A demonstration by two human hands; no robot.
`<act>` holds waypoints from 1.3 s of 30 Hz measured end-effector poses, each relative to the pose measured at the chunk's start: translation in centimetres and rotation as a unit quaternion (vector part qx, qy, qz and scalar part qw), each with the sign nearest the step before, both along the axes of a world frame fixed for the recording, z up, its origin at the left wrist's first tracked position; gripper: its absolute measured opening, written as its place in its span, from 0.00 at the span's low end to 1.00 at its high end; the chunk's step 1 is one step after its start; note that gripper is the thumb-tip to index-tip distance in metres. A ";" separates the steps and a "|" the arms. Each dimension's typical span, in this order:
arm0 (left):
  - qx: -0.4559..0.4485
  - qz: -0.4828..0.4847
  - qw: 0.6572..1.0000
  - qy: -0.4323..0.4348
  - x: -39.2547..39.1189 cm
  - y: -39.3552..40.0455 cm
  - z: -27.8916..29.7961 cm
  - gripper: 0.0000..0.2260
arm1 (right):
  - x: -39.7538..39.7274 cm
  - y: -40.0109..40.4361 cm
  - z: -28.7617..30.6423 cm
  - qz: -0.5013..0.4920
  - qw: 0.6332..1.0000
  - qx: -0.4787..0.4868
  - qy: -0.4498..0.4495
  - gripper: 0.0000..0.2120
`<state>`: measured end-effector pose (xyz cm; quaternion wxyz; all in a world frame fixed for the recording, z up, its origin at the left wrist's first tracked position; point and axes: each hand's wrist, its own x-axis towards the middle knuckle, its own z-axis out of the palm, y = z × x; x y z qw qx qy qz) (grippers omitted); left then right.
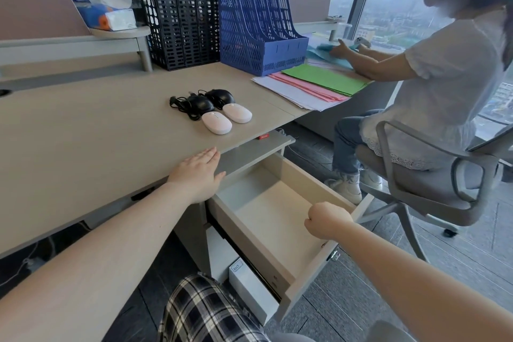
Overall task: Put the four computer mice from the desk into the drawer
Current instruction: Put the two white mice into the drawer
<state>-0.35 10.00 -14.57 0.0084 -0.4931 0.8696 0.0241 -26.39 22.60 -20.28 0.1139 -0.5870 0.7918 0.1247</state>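
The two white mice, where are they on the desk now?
In the head view, the two white mice lie side by side near the desk's front edge, just before the two black mice, above the open drawer.

small label on white box point(236, 268) under drawer, print illegible

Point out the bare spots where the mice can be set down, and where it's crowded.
The open drawer is bare inside, bounded by its walls and the right hand on its front edge. The desk is also bare between the left hand and the four mice. It is crowded behind, by the file racks, and rightward by the coloured papers.
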 end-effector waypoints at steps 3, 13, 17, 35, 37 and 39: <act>-0.007 0.006 0.999 0.031 -0.2 -0.4 0.6 0.24 | 0.4 -1.6 0.5 0.021 0.999 -0.046 -0.002 0.16; -0.093 0.060 0.985 0.133 -1.1 -4.3 1.7 0.22 | 3.1 -9.4 3.9 0.019 0.988 -0.133 -0.077 0.12; -0.088 0.067 0.980 0.163 -1.9 -6.9 1.3 0.33 | 4.2 -13.5 5.5 -0.013 0.942 -0.300 -0.151 0.12; -0.020 0.131 0.950 0.282 -3.8 -12.9 -0.2 0.40 | 7.0 -23.5 6.8 -0.028 0.923 -0.321 -0.210 0.26; -0.022 0.146 0.949 0.279 -3.7 -12.2 0.2 0.43 | 6.6 -22.4 6.6 -0.031 0.917 -0.315 -0.243 0.30; -0.021 0.155 0.944 0.290 -3.8 -11.1 0.5 0.45 | 5.9 -21.0 6.7 -0.032 0.919 -0.302 -0.250 0.33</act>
